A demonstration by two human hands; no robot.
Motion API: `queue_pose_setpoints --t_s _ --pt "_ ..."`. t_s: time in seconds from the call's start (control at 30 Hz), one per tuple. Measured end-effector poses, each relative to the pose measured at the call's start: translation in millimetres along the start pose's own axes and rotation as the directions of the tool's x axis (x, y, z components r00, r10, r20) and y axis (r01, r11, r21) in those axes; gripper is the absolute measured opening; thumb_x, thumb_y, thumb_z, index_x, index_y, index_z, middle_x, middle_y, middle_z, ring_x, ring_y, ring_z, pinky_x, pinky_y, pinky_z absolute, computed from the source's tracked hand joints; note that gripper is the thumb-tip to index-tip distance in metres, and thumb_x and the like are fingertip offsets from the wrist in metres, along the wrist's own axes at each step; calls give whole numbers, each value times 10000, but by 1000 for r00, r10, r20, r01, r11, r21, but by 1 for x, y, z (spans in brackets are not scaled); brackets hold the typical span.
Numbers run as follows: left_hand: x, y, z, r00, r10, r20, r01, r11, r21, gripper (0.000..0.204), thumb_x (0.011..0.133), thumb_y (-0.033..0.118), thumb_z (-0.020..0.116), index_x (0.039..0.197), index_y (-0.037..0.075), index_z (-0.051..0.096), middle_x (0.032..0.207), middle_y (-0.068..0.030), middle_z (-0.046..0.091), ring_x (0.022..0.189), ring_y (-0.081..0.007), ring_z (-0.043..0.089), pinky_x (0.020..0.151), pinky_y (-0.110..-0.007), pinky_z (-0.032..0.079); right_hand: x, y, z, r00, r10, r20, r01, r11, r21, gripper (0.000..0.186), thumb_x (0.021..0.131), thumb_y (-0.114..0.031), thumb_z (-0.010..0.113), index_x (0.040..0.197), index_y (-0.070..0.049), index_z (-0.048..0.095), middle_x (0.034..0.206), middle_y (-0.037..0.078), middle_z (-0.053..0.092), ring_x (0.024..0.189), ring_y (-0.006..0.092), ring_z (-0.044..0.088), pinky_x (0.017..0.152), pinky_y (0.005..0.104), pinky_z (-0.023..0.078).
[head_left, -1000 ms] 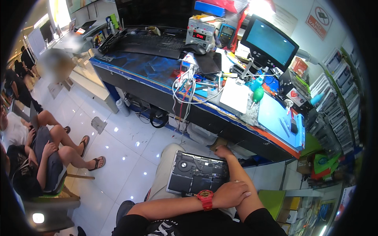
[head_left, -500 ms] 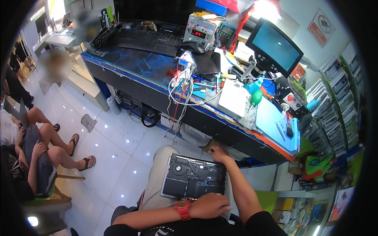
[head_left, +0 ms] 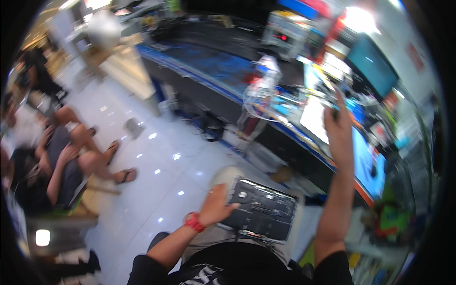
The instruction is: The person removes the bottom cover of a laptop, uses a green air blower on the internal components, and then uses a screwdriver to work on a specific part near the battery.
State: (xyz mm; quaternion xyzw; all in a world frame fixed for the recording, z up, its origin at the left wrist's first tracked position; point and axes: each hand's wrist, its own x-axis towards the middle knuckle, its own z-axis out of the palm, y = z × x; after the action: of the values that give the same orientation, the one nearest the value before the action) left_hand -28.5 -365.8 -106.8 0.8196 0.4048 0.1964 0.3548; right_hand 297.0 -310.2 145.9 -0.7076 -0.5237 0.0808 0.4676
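Observation:
A laptop (head_left: 263, 211) with its bottom cover off lies across my lap, its fan, boards and black battery cells showing. My left hand (head_left: 214, 205), with a red watch on the wrist, holds the laptop's left edge, the thumb over the inside. My right arm stretches forward over the workbench, far from the laptop. Motion smears my right hand (head_left: 339, 130); one finger seems to point up, and a dark green patch shows by the fingers. Whether it grips anything is unclear. Near it are a white flat box (head_left: 314, 119) and blurred tools.
The workbench (head_left: 280, 149) runs across ahead, carrying a power supply (head_left: 285, 35), tangled cables (head_left: 259, 102), a monitor (head_left: 373, 64) and a blue mat (head_left: 368, 164). Its front edge lies beyond my knees. At left, people sit on a bench (head_left: 90, 194) above the tiled floor (head_left: 164, 183).
My right hand has gone from beside the laptop's far right corner up over the workbench. My left hand has moved from the laptop's near edge to its left edge. The view has shifted.

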Motion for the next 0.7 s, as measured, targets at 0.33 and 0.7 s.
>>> queue_pose_setpoints --t_s 0.33,0.7 --pt "-18 -10 9 990 -96 100 91 994 60 1023 760 447 883 1485 -78 386 1407 -264 469 1336 -442 454 1123 -498 404 -157 153 -22 815 190 547 36 926 -375 320 999 -35 586 1302 43 649 1284 231 685 1213 352 650 1023 439 501" --pt "-18 -29 32 983 -45 180 35 997 63 1140 798 482 827 1626 -10 216 1640 -317 213 1562 -485 142 1264 -561 196 -303 349 -56 842 469 266 -479 877 -32 373 1042 -195 663 1287 85 631 1094 186 728 895 246 705 755 364 599"
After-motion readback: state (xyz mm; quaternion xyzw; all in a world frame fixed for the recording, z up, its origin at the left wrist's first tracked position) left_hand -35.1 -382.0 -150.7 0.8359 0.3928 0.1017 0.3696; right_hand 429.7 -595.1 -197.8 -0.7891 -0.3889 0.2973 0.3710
